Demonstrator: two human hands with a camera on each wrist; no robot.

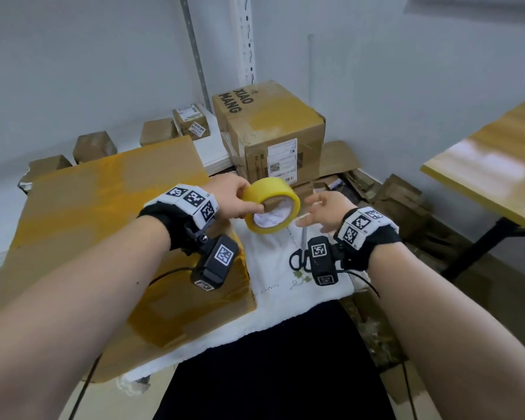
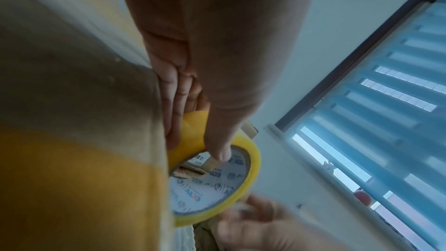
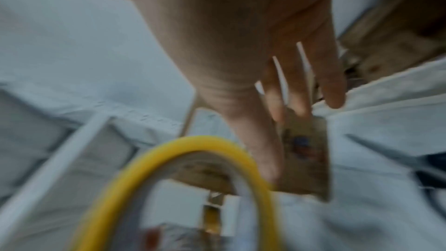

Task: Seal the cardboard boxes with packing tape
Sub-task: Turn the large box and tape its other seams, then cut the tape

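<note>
The left hand (image 1: 229, 197) grips the yellow packing tape roll (image 1: 272, 206); the right hand (image 1: 328, 212), fingers spread and empty, hovers just beside its right rim.

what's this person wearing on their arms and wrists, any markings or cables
Bare forearms, no sleeves. Each wrist has a black band topped by white blocks printed with black square code markers: left wrist band, right wrist band. A black camera with its own marker hangs under each, trailing a thin black cable. No gloves.

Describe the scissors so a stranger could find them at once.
Start at the white embroidered cloth beside the big flat cardboard box. The scissors lie on it, below the right hand; they alone have black loop handles and slim metal blades.
</note>
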